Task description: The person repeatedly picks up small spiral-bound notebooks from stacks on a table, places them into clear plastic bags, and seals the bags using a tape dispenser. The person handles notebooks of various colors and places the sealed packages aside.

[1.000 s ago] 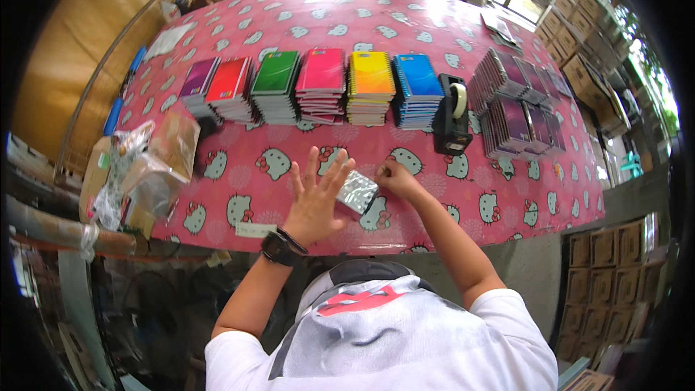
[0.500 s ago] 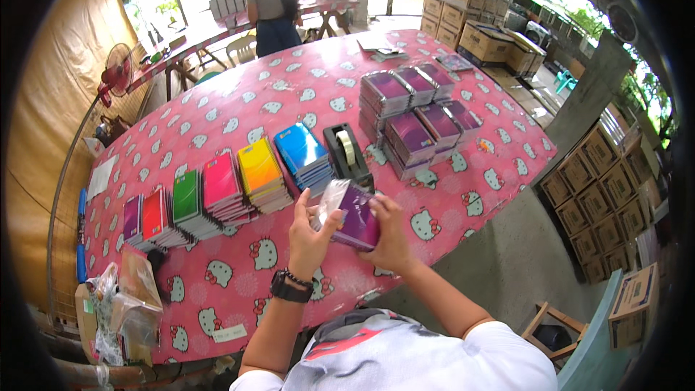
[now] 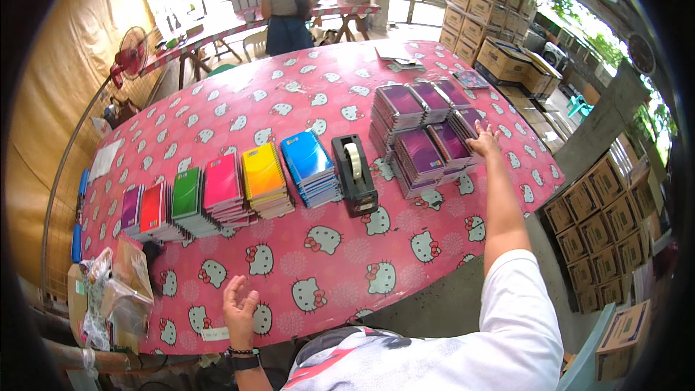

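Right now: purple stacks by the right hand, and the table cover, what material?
Purple stacks under the right hand: likely paper pads in clear film, since the tops glare. Table cover: probably wipeable vinyl or oilcloth, with a smooth printed pink cat pattern and slight sheen.

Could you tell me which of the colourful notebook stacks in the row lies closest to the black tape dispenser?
The blue spiral notebook stack: it ends the row on the right, directly beside the black tape dispenser; the yellow stack comes next, farther left.

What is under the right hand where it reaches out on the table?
The right hand rests on purple wrapped notebook stacks standing on the pink tablecloth. Whatever lies beneath those stacks is covered.
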Demonstrator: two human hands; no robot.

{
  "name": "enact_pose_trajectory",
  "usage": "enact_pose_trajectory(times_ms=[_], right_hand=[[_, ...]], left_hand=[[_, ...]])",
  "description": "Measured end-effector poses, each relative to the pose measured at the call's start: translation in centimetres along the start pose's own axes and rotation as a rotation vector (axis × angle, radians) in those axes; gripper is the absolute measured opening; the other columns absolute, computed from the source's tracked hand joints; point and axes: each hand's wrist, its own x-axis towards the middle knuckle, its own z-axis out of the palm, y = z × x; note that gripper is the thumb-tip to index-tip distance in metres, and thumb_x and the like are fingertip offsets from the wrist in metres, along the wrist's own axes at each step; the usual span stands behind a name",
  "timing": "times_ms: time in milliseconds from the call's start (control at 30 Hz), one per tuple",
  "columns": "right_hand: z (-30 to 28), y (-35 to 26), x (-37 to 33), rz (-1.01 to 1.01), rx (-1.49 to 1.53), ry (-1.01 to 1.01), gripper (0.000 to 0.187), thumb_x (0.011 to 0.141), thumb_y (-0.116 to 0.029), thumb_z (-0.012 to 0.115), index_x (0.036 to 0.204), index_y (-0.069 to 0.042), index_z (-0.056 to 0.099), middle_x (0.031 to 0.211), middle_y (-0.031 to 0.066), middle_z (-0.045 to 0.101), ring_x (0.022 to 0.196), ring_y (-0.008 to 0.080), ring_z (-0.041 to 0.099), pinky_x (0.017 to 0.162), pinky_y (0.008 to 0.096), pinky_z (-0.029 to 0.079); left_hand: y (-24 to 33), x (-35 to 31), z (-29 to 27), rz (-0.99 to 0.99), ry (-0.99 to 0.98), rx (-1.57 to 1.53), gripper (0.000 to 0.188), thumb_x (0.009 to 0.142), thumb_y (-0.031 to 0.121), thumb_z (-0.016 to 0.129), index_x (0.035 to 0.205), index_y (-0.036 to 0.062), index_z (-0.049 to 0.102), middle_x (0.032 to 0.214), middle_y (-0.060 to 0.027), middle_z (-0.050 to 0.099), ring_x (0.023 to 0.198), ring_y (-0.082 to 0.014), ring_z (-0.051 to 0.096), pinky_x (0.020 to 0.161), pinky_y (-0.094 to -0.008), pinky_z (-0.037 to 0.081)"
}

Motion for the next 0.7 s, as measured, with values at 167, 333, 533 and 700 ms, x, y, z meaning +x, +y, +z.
enact_pose_trajectory(times_ms=[167, 333, 533, 700], right_hand=[[3.5, -10.2, -6.3, -0.486, 0.111, 0.674, 0.068, 0.077, -0.041, 0.068, 0.132, -0.006, 0.046, 0.135, 0.0208, 0.046, 0.127, 0.0360, 0.040, 0.104, 0.0416, 0.032], [7.2, -19.2, -27.7, -0.876, 1.173, -0.050, 0.017, 0.085, -0.003, 0.058, 0.100, -0.003, 0.065, 0.092, 0.0078, 0.065, 0.076, 0.0131, 0.058, 0.066, 0.0266, 0.045], [9.1, -29.3, -44.1, -1.173, 0.990, -0.521, 0.009, 0.081, 0.002, 0.061, 0.088, 0.000, 0.066, 0.080, 0.0048, 0.065, 0.071, 0.0096, 0.058, 0.065, 0.0229, 0.045], [8.5, -33.4, -47.4, -1.325, 0.885, -0.570, 0.011, 0.080, 0.003, 0.060, 0.089, 0.001, 0.066, 0.080, 0.0089, 0.066, 0.072, 0.0149, 0.062, 0.066, 0.0257, 0.048]], left_hand=[[-1.8, -2.1, -6.5, 0.072, 0.323, 0.184, 0.034, 0.084, 0.013, 0.064, 0.115, 0.0022, 0.057, 0.123, -0.0095, 0.054, 0.109, -0.0215, 0.054, 0.092, -0.0348, 0.044], [-3.0, 1.1, -12.5, 0.317, 0.564, 0.627, 0.019, 0.079, 0.010, 0.063, 0.097, 0.0035, 0.065, 0.104, -0.0127, 0.064, 0.100, -0.0294, 0.057, 0.092, -0.0391, 0.042], [-5.3, 3.9, -21.9, 0.175, 0.813, 1.072, 0.068, 0.075, 0.018, 0.070, 0.135, 0.0081, 0.040, 0.138, -0.0127, 0.038, 0.128, -0.0335, 0.034, 0.103, -0.0442, 0.032], [-11.2, 8.6, -28.3, 0.018, 0.746, 1.259, 0.035, 0.077, 0.024, 0.068, 0.107, 0.0065, 0.062, 0.113, -0.0092, 0.059, 0.108, -0.0257, 0.052, 0.087, -0.0406, 0.044]])
